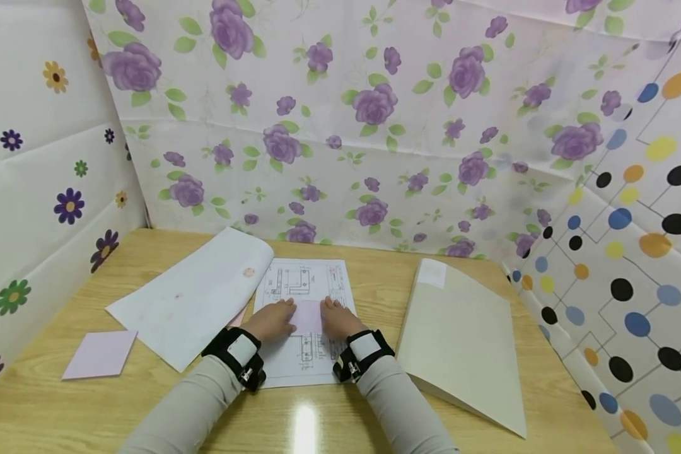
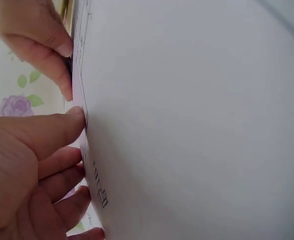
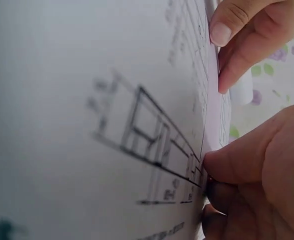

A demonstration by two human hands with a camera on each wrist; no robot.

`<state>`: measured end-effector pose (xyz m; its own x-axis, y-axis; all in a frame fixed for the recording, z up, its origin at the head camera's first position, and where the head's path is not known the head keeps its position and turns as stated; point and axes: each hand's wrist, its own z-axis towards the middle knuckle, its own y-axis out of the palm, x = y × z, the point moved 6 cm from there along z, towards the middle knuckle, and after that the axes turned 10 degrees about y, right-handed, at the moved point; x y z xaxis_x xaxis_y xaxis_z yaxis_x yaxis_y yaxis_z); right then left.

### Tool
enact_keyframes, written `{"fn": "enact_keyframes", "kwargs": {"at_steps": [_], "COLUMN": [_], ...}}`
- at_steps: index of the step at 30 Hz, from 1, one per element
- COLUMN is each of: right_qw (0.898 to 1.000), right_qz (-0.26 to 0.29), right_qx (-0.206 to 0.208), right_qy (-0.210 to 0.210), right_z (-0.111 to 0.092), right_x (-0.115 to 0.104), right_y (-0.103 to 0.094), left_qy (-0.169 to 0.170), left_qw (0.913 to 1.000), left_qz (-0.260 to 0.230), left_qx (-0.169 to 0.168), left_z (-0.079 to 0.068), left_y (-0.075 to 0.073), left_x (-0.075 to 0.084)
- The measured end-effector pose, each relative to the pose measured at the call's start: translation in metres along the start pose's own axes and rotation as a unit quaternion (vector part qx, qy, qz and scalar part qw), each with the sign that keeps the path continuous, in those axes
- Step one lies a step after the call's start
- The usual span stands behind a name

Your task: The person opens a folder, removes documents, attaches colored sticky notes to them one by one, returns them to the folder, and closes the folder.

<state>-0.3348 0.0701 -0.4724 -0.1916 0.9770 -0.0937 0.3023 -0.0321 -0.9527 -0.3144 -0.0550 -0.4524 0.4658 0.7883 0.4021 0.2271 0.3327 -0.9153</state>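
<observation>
A lilac sticky note (image 1: 307, 317) lies flat on a white sheet with a printed technical drawing (image 1: 329, 277), at the middle of the table. My left hand (image 1: 270, 320) touches the note's left side with its fingertips. On the opposite side, the fingertips of my right hand (image 1: 340, 320) rest at its right edge. Both wrist views show the hands low against the sheet, the left hand (image 2: 37, 165) with thumb and fingers spread and the right hand (image 3: 262, 165) with its thumb on the paper. Some of the right fingers are hidden.
To the left lies a large white sheet (image 1: 198, 296) with a curled edge, overlapping the drawing. A lilac pad of notes (image 1: 100, 355) sits at the far left. On the right stands a beige folder (image 1: 465, 340) with a white label. Patterned cloth surrounds the wooden table (image 1: 374, 252).
</observation>
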Motion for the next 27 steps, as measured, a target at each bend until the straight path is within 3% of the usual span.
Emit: {"fn": "enact_keyframes", "kwargs": {"at_steps": [9,13,22,27], "right_qw": [0.998,0.993,0.959,0.935], "right_qz": [0.054,0.118,0.279,0.343], "right_qx": [-0.012,-0.007,0.052,0.088], "right_qy": [-0.001,-0.016,-0.023,-0.015], "right_z": [0.002,0.004,-0.003,-0.011], "right_x": [0.007,0.010,0.020,0.027], "right_y": [0.003,0.004,-0.006,-0.016], "left_qy": [0.002,-0.001,-0.019,-0.040], "left_qw": [0.9989,0.9974,0.9866,0.9833], "left_qz": [-0.045,-0.062,-0.083,-0.062], "left_qx": [0.011,0.036,0.139,0.166], "left_z": [-0.001,-0.006,-0.025,-0.039], "left_y": [-0.007,-0.015,-0.059,-0.085], "left_x": [0.001,-0.006,-0.043,-0.066]}}
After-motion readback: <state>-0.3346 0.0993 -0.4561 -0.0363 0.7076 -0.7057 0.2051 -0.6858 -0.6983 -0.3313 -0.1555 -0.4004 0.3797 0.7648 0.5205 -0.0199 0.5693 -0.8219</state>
